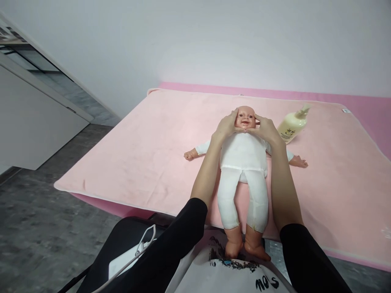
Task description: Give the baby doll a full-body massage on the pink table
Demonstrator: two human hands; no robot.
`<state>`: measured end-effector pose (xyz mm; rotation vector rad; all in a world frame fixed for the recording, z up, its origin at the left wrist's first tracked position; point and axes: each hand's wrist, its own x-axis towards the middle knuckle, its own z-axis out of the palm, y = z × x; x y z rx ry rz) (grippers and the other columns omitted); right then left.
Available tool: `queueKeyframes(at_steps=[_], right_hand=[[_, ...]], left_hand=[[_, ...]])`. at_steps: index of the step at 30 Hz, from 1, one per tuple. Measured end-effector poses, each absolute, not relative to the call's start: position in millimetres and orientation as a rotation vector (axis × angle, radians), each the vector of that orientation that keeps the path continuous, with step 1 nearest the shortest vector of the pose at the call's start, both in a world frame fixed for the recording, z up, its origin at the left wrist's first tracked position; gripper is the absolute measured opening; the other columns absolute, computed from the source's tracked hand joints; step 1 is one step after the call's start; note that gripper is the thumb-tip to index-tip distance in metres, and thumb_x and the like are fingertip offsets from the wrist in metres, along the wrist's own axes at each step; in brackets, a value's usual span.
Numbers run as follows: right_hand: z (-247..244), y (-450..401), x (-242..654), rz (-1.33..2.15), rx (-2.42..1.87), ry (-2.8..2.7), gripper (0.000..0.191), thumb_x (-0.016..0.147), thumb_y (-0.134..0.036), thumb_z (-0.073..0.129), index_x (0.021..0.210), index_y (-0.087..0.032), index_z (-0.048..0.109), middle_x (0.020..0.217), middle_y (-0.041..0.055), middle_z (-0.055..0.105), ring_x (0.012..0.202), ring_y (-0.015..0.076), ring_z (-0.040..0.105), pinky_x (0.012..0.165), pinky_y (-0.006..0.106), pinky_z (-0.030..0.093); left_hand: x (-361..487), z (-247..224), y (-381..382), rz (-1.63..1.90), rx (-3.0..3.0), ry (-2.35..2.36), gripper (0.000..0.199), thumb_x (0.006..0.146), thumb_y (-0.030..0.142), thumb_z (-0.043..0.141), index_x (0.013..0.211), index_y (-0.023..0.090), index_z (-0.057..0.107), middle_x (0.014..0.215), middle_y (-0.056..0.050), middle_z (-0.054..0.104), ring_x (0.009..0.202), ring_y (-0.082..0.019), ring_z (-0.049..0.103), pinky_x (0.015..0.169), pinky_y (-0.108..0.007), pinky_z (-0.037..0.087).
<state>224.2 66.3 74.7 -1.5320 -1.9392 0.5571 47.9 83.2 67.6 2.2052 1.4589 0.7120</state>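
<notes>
A baby doll (244, 152) in a white cloth suit lies on its back, its feet toward me and its arms spread. My left hand (226, 126) cups one side of the doll's face, with the fingers along its temple and the thumb at its chin. On the other side, my right hand (266, 129) does the same, and the two thumbs meet or nearly meet under the mouth. Just right of my right hand stands a pump bottle (291, 125) of pale yellow liquid.
A pink blanket (137, 150) covers the table beneath the doll. Behind it rises a white wall (244, 44). At lower left, a white device with a cable (126, 258) rests on a black surface. A white door panel (36, 118) stands at the left above the grey floor.
</notes>
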Motion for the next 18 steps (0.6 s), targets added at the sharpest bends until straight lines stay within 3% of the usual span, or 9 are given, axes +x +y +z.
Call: queueKeyframes(at_steps=[8, 13, 18], right_hand=[[76.5, 65.4, 228.5, 0.613, -1.556, -1.939, 0.066, 0.068, -0.027, 0.072, 0.129, -0.014, 0.053, 0.123, 0.0126, 0.060, 0.105, 0.0292, 0.061, 0.094, 0.042, 0.047], [79.1, 63.3, 231.8, 0.693, -1.555, -1.921, 0.069, 0.072, -0.024, 0.068, 0.136, -0.014, 0.045, 0.131, 0.0119, 0.053, 0.109, 0.0270, 0.059, 0.097, 0.040, 0.045], [82.6, 59.4, 235.2, 0.762, -1.557, -1.937, 0.066, 0.076, -0.021, 0.062, 0.138, -0.017, 0.042, 0.137, 0.0090, 0.047, 0.112, 0.0250, 0.057, 0.101, 0.039, 0.042]], left_hand=[[38.4, 73.5, 81.0, 0.686, 2.177, 1.427, 0.078, 0.074, 0.043, 0.066, 0.140, 0.013, 0.036, 0.114, -0.015, 0.064, 0.097, -0.026, 0.061, 0.081, -0.031, 0.045], [30.1, 73.7, 82.9, 0.664, 2.131, 1.322, 0.072, 0.078, 0.037, 0.059, 0.141, 0.013, 0.034, 0.128, -0.013, 0.058, 0.109, -0.025, 0.056, 0.092, -0.033, 0.042], [20.2, 74.0, 83.6, 0.715, 2.024, 1.203, 0.055, 0.080, 0.021, 0.047, 0.134, 0.012, 0.046, 0.136, -0.011, 0.052, 0.119, -0.023, 0.052, 0.100, -0.034, 0.040]])
